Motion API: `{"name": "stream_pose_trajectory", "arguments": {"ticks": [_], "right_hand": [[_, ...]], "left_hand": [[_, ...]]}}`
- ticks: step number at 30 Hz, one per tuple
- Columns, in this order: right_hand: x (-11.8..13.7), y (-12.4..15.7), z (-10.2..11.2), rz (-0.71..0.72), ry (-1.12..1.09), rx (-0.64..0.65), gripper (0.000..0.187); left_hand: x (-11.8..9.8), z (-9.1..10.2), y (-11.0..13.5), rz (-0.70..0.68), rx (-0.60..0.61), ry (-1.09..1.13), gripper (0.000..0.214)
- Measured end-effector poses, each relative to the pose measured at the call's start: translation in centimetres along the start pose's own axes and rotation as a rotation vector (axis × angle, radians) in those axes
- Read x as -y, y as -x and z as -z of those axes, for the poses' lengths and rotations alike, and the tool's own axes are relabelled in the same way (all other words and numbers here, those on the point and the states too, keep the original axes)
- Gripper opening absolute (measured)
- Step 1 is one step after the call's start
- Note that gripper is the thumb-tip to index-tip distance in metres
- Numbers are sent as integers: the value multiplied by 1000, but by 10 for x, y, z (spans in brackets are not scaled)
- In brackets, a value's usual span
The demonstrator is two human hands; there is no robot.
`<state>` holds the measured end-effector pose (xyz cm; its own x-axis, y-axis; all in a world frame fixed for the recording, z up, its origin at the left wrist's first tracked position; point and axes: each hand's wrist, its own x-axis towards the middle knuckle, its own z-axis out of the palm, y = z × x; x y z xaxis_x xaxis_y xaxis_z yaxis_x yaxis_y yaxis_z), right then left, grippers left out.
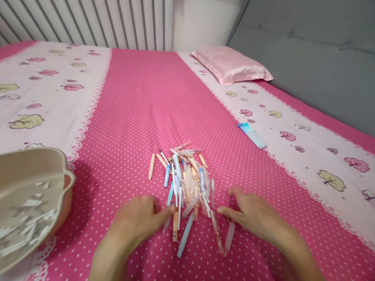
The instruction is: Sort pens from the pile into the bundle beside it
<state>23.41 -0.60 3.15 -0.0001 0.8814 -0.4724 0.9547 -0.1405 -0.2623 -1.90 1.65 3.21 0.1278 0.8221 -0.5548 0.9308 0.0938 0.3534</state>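
Note:
A loose heap of pen parts (189, 179) lies on the pink dotted bedspread: clear caps, thin white refills and peach, blue and white barrels. At the heap's near left edge is my left hand (137, 220), thumb stretched over a few parts and apart from the other fingers, which are partly hidden. My right hand (253, 213) hovers just right of the heap, thumb and forefinger spread, with nothing between them. Close to it lie a clear cap (229, 237) and a slim patterned barrel (217, 232). A pale blue barrel (185, 235) points toward me between the hands.
A beige basin (64, 200) holding many small white pieces stands at the left. A blue-topped pack of pens (252, 135) lies beyond my right hand. Farther back are a pink pillow (229, 64), a grey headboard (315, 51) and a white radiator (87, 13).

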Motion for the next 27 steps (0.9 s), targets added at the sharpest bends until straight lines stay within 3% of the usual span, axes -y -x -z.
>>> {"name": "stream_pose_trajectory", "arguments": {"ticks": [3,8,10,13,17,22,27], "right_hand": [[-3,6,-16,-25,-286,79,64],[25,13,-39,86,-811,223,73],[38,12,-52,76,-948,150,77],[53,10,-71,48,-1130,0,83],[62,11,-88,81,-1382,-50,84],[71,22,-89,24,-1541,-65,96],[78,24,-69,73,-1471,-138,90]], "left_hand": [[0,-10,-7,-117,181,108,32],[-3,-18,-12,-211,235,214,22],[-4,-19,-13,-261,289,300,24],[-5,-21,-15,-347,322,382,45],[-7,-19,-11,-424,358,387,40],[-7,-4,7,-473,335,362,30],[-2,-4,8,-502,279,459,23]]}}
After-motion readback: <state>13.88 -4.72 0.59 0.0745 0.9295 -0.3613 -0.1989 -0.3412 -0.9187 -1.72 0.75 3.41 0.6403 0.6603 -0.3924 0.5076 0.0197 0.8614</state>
